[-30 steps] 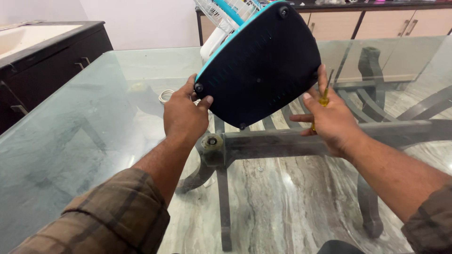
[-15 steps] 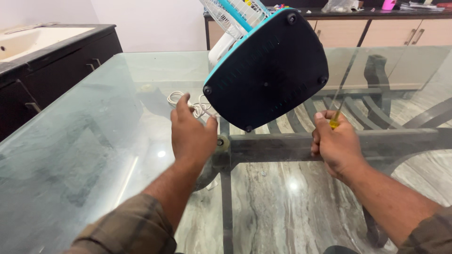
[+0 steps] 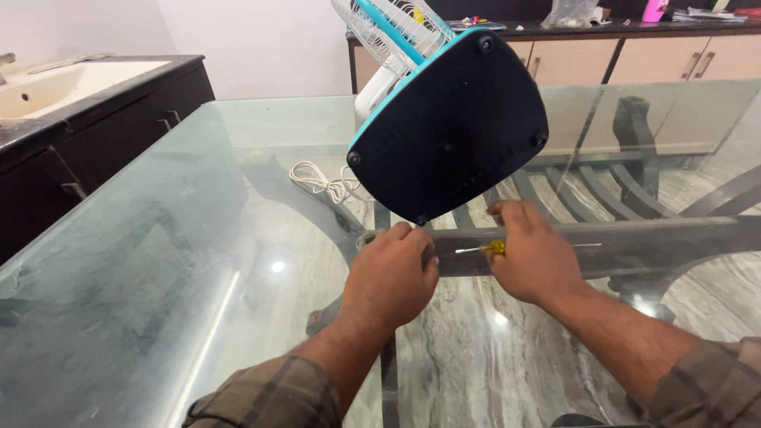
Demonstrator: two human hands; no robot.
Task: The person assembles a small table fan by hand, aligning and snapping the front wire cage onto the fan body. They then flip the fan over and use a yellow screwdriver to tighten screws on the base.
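**Hands meet below the tipped fan base**

A table fan (image 3: pixel 432 87) lies tilted on the glass table (image 3: pixel 182 238), its dark, rounded underside (image 3: pixel 448 127) turned toward the camera and edged in turquoise. Small round feet sit at its corners, and the white wire grille (image 3: pixel 388 28) shows behind its upper edge. A white cord (image 3: pixel 321 182) lies coiled on the glass just left of the base.

The right hand (image 3: pixel 535 257) is closed around a yellow-handled screwdriver (image 3: pixel 483 249), whose thin metal shaft points left toward the other hand. The left hand (image 3: pixel 392 277) rests knuckles up just below the base's lowest corner, fingers curled; whether it holds anything cannot be told. The two hands sit close together, the screwdriver tip between them.

A dark cabinet with a pale sink (image 3: pixel 47 83) stands to the left, and beige cupboards (image 3: pixel 634 55) line the far wall.
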